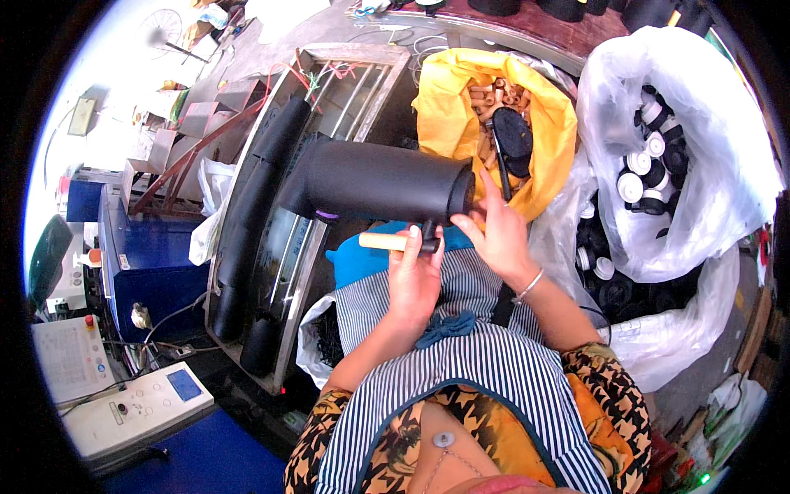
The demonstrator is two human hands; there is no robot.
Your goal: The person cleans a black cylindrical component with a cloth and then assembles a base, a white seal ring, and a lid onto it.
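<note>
In the head view, the person's left hand [414, 280] has its thumb and fingers closed on a short tan tube [380, 241], which lies level and points out toward the left. Just beside those fingertips is a small black stub [429, 230], below the right part of a large black pipe [383, 177]. Whether the fingers also grip the stub cannot be told.

The right hand [502, 240] has its thumb and forefinger spread well apart at the right end of the pipe, next to its rim; it is hard to tell how firmly they touch it. A thin bracelet [529, 286] circles that wrist.

The pipe lies crosswise in front of the person, its left end over a metal frame [385, 62]. A purple band [327, 216] shows on its underside near that end. Long black pipes [255, 206] lie along the frame's left side, and a blue cloth [350, 262] shows beneath the tan tube.

Beyond the right hand stands a yellow bag [444, 90] of tan tubes, with a black oval piece [515, 140] on top of them. To its right, a clear plastic bag [708, 123] holds black and white caps [656, 169]. At the lower left, a pale control box [136, 412] sits on a blue surface [202, 461].
</note>
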